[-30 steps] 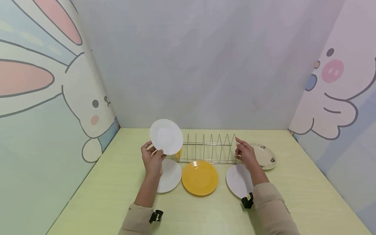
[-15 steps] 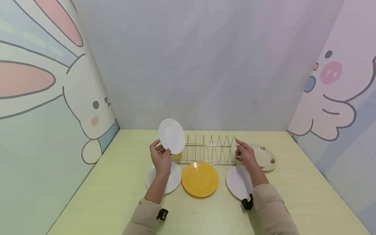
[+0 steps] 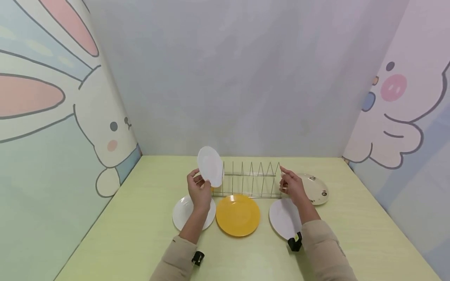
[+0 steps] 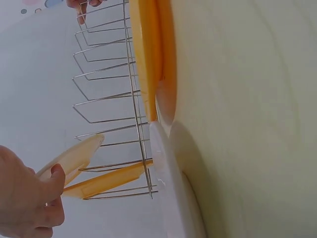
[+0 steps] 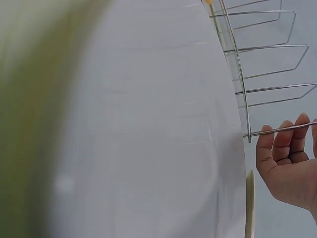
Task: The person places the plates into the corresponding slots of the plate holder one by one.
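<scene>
My left hand (image 3: pixel 200 194) pinches a small white plate (image 3: pixel 210 166) by its lower edge, thumb on the near face. The plate is tilted, almost edge-on, over the left end of a wire dish rack (image 3: pixel 249 175). In the left wrist view, a yellow plate (image 4: pixel 109 181) stands in an end slot of the rack, right beside the held plate. My right hand (image 3: pixel 294 187) grips the end wire at the rack's right side. The right wrist view shows its fingers (image 5: pixel 282 144) curled at that wire.
Before the rack lie a white plate (image 3: pixel 183 212) at left, an orange-yellow plate (image 3: pixel 238 215) in the middle and another white plate (image 3: pixel 284 218) at right. A cream patterned plate (image 3: pixel 316 190) lies beyond my right hand. A grey wall (image 3: pixel 239 97) rises behind the table.
My left hand has moved right with the small white plate, turning it more edge-on and bringing it over the rack's left end. My right hand has stayed on the rack.
</scene>
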Motion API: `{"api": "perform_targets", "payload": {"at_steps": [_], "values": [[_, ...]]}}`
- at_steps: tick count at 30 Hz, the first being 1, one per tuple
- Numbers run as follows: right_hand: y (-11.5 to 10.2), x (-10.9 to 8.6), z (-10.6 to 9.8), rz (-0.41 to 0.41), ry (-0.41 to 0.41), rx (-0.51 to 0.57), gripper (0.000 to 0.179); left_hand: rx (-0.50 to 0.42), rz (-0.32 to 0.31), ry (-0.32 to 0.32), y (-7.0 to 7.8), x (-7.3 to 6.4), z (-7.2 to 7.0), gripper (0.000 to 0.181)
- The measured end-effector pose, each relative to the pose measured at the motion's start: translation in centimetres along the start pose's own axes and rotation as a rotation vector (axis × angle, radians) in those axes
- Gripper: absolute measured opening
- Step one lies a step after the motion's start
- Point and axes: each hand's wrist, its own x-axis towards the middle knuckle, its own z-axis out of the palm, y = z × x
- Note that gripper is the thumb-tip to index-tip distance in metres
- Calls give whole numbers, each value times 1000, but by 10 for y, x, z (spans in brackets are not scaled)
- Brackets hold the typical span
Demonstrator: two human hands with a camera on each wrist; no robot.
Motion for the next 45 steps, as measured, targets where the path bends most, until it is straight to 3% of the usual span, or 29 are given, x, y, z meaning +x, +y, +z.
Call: {"api": "perform_targets", "payload": {"at_steps": [8,18,26,35,42,45], "values": [[6,-1,-1,8,-1,-3,47,61,-1,-10,-10,-5,2,47],[15,14,-8,5,24,28,45,109,-26,-45,-14,-1,5,48],[6,13,-6,-10,-1,18,45,274,20,-72,-10,6,3,48],[17,20,-7,-31,16,-21,45,492,101,-100,-8,11,0,47],[21,19,-10,-49,3,-15,46,563,111,-77,-14,11,1,45],[25,15,-17,-30,14,-13,47,554,75,-98,-19,4,3,45]]}}
